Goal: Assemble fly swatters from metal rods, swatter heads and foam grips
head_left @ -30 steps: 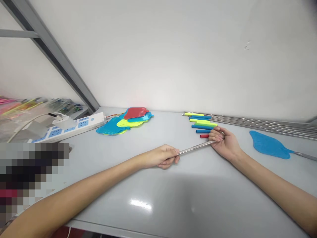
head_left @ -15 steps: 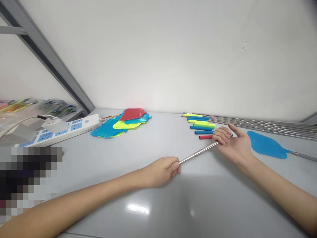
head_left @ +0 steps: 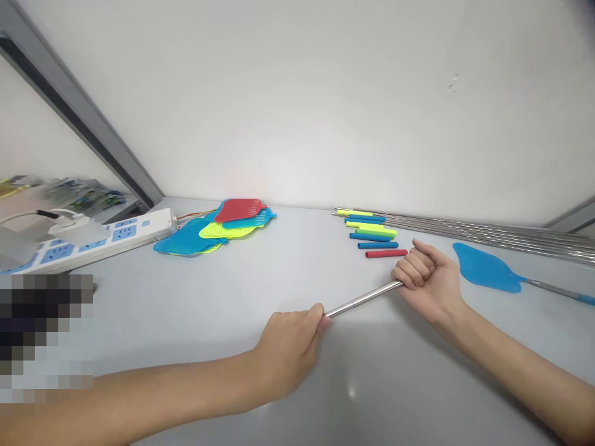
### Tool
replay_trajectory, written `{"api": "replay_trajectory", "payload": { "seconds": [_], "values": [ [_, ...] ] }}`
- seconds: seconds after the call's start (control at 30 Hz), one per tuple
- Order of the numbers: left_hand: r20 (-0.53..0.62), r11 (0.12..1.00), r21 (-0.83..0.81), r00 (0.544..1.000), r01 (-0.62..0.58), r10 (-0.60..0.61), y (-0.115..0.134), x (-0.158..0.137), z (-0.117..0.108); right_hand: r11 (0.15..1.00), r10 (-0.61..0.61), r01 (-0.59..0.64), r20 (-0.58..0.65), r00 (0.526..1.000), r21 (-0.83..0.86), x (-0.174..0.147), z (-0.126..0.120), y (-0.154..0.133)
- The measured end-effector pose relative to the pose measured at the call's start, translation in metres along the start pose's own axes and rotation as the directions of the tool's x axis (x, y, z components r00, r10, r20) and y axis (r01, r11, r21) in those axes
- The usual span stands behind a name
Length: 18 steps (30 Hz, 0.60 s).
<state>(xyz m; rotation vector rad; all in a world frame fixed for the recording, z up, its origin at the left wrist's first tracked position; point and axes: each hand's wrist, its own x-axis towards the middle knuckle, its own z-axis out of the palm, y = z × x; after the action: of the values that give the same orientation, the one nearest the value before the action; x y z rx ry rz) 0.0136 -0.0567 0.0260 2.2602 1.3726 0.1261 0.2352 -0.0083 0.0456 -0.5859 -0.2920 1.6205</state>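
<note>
A thin silver metal rod (head_left: 362,299) slants between my hands above the grey table. My left hand (head_left: 292,347) is closed round its lower left end, thumb on top. The fingers of my right hand (head_left: 427,279) curl round the upper right end, palm turned up, with the thumb sticking out. Just beyond the right hand lies a red sleeve tube (head_left: 385,253), with several blue and yellow tubes (head_left: 372,237) behind it. A blue fly swatter (head_left: 493,267) on a metal stem lies right of that hand.
Red, blue and yellow swatter heads (head_left: 239,210) lie piled at the back left. Long metal rods (head_left: 488,238) run along the wall at the back right. A white power strip (head_left: 139,232) with plugs lies at the left, beside a grey frame post (head_left: 93,105).
My right hand has closed more tightly round its end of the rod. My left hand has rotated and sits slightly lower and farther left. The view has shifted a little.
</note>
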Motion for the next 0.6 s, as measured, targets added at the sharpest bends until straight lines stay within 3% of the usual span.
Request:
{"api": "replay_trajectory", "payload": {
  "seconds": [0.2, 0.6],
  "values": [
    [0.060, 0.995, 0.076, 0.996, 0.065, -0.070, 0.006, -0.003, 0.002, 1.000, -0.017, 0.016, 0.066, 0.998, 0.021, -0.007, 0.003, 0.002],
    [0.116, 0.967, 0.254, 0.992, 0.016, -0.046, 0.004, -0.004, 0.003, 0.994, 0.026, -0.025, -0.015, 1.000, 0.103, -0.009, -0.002, 0.016]
  ]
}}
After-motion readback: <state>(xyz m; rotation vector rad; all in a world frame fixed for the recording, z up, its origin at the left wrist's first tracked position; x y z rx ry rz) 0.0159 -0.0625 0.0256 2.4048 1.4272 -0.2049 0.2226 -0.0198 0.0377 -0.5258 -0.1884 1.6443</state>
